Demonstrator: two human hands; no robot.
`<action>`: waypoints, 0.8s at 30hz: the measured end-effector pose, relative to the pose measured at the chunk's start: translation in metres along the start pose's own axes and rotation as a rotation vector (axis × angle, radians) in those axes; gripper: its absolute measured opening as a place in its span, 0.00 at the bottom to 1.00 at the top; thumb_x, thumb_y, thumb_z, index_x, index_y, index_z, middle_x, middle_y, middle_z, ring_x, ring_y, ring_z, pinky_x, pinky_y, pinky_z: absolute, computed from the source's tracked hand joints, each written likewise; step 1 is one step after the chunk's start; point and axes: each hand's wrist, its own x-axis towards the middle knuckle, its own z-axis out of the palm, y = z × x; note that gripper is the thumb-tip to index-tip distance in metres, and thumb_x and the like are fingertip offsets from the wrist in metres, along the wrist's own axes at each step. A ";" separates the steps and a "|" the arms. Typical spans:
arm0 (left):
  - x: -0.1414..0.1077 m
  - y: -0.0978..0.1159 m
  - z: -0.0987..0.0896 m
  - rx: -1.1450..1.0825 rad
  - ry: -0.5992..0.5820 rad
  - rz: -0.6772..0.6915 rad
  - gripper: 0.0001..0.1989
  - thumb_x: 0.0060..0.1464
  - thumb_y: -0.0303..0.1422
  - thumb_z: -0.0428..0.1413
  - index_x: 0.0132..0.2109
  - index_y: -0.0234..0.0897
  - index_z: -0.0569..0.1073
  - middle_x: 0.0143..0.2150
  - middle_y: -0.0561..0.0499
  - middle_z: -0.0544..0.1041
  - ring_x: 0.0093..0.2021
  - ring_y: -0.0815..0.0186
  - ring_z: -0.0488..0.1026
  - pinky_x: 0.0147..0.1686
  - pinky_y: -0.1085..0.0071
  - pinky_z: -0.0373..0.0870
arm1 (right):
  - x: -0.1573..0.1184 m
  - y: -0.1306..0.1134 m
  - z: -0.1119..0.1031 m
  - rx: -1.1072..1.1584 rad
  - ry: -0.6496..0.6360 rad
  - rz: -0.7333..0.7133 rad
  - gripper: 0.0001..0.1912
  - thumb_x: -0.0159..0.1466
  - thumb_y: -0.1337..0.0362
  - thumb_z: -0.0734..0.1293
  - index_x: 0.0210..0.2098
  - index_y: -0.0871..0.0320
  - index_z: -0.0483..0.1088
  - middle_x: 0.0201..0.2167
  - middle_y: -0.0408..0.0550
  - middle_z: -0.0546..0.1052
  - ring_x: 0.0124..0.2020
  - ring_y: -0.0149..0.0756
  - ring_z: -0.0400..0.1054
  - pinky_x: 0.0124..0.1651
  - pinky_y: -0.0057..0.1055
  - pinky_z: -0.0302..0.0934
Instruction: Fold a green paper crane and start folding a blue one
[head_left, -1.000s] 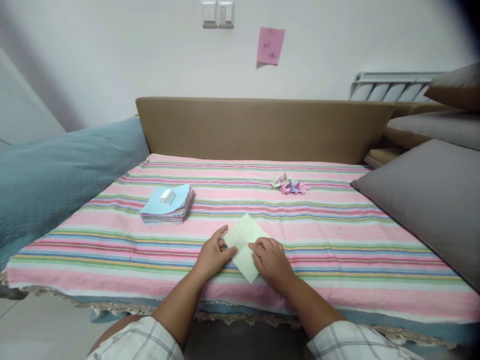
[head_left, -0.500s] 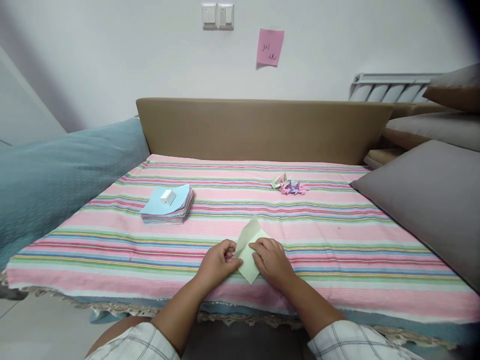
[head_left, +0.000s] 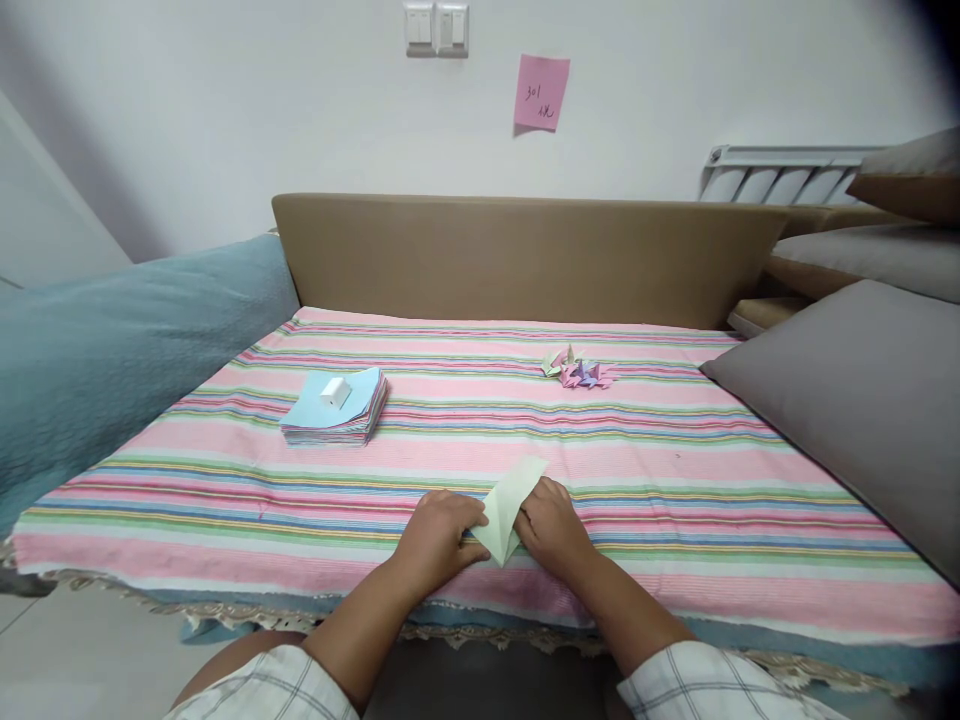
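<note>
Beyond the sheet [head_left: 510, 508] lie the paper stack [head_left: 339, 421], left, and paper figures [head_left: 574, 375], right.

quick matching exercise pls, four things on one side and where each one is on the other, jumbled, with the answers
1. pale green paper
2. white block
3. pink note
4. folded paper figures

A. on the wall
B. clustered on the striped cloth
C. between the two hands
D. on the paper stack

Pairs: 1-C, 2-D, 3-A, 4-B
</note>
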 end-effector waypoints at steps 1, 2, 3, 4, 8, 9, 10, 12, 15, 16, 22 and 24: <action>0.000 -0.001 0.000 0.016 -0.014 0.023 0.14 0.41 0.35 0.64 0.39 0.42 0.76 0.45 0.49 0.78 0.45 0.56 0.72 0.47 0.60 0.62 | 0.000 0.000 0.000 0.002 0.001 -0.001 0.08 0.61 0.69 0.60 0.32 0.58 0.71 0.33 0.49 0.70 0.38 0.39 0.60 0.43 0.34 0.51; 0.000 -0.003 0.001 0.031 -0.025 0.047 0.14 0.41 0.35 0.64 0.39 0.43 0.77 0.45 0.49 0.77 0.46 0.56 0.72 0.47 0.60 0.62 | 0.000 0.000 0.000 0.003 0.002 -0.002 0.08 0.60 0.69 0.60 0.32 0.58 0.71 0.32 0.49 0.70 0.38 0.39 0.60 0.43 0.34 0.50; 0.000 -0.004 0.001 0.047 -0.031 0.071 0.12 0.43 0.35 0.64 0.39 0.43 0.77 0.45 0.49 0.77 0.45 0.56 0.72 0.47 0.60 0.63 | 0.000 0.000 0.000 0.003 0.004 -0.002 0.08 0.60 0.69 0.60 0.32 0.58 0.71 0.32 0.49 0.70 0.38 0.39 0.59 0.43 0.34 0.50; 0.000 -0.005 0.001 0.065 -0.031 0.092 0.11 0.44 0.35 0.63 0.38 0.43 0.77 0.45 0.49 0.77 0.45 0.57 0.72 0.46 0.61 0.63 | 0.000 0.000 -0.001 0.003 0.009 -0.003 0.08 0.61 0.69 0.59 0.32 0.58 0.71 0.32 0.49 0.70 0.38 0.39 0.59 0.43 0.34 0.50; 0.001 -0.008 0.005 0.138 0.036 0.132 0.07 0.51 0.36 0.59 0.38 0.42 0.77 0.44 0.47 0.77 0.43 0.59 0.73 0.44 0.62 0.66 | 0.000 -0.001 -0.001 -0.012 0.043 -0.009 0.09 0.62 0.69 0.58 0.32 0.58 0.70 0.32 0.48 0.68 0.38 0.38 0.59 0.43 0.33 0.50; 0.002 -0.008 0.007 0.149 0.061 0.134 0.07 0.52 0.36 0.58 0.39 0.42 0.77 0.44 0.47 0.77 0.43 0.59 0.73 0.43 0.62 0.66 | 0.001 0.000 0.000 -0.019 0.051 -0.011 0.10 0.63 0.69 0.58 0.31 0.58 0.70 0.31 0.48 0.68 0.38 0.37 0.59 0.43 0.33 0.50; 0.003 -0.009 0.008 0.157 0.086 0.138 0.07 0.53 0.35 0.57 0.39 0.41 0.77 0.44 0.47 0.77 0.43 0.60 0.73 0.43 0.62 0.67 | 0.001 0.000 0.001 -0.025 0.057 -0.013 0.10 0.63 0.69 0.57 0.30 0.58 0.69 0.31 0.47 0.68 0.38 0.37 0.59 0.43 0.33 0.50; 0.004 -0.009 0.011 0.166 0.118 0.149 0.07 0.54 0.34 0.55 0.39 0.41 0.77 0.44 0.47 0.77 0.43 0.60 0.72 0.43 0.62 0.67 | 0.001 0.002 0.003 -0.033 0.064 -0.017 0.11 0.63 0.69 0.57 0.28 0.58 0.68 0.30 0.47 0.67 0.37 0.37 0.59 0.43 0.33 0.50; 0.005 -0.007 0.010 0.173 0.110 0.157 0.08 0.54 0.33 0.55 0.39 0.40 0.77 0.44 0.46 0.77 0.43 0.59 0.72 0.44 0.61 0.66 | 0.001 0.002 0.005 -0.040 0.060 -0.014 0.11 0.63 0.69 0.57 0.27 0.58 0.68 0.29 0.47 0.66 0.36 0.37 0.59 0.42 0.33 0.50; 0.005 -0.007 0.009 0.168 0.096 0.153 0.08 0.54 0.33 0.55 0.40 0.40 0.77 0.44 0.46 0.77 0.44 0.59 0.72 0.45 0.60 0.66 | 0.001 0.002 0.004 -0.043 0.057 -0.012 0.11 0.63 0.69 0.57 0.27 0.58 0.68 0.29 0.47 0.66 0.36 0.37 0.59 0.42 0.34 0.50; 0.003 -0.003 0.001 0.103 0.016 0.132 0.10 0.52 0.35 0.56 0.42 0.40 0.76 0.47 0.46 0.76 0.48 0.57 0.70 0.49 0.59 0.63 | 0.000 -0.002 0.001 0.028 0.058 -0.039 0.11 0.64 0.68 0.56 0.40 0.55 0.70 0.39 0.48 0.70 0.42 0.39 0.60 0.47 0.36 0.50; 0.003 -0.003 0.000 0.095 0.005 0.129 0.11 0.52 0.34 0.57 0.43 0.40 0.75 0.48 0.46 0.76 0.48 0.57 0.70 0.49 0.59 0.63 | -0.001 -0.002 0.000 0.047 0.054 -0.047 0.13 0.64 0.68 0.57 0.44 0.54 0.69 0.42 0.48 0.71 0.44 0.39 0.61 0.48 0.37 0.50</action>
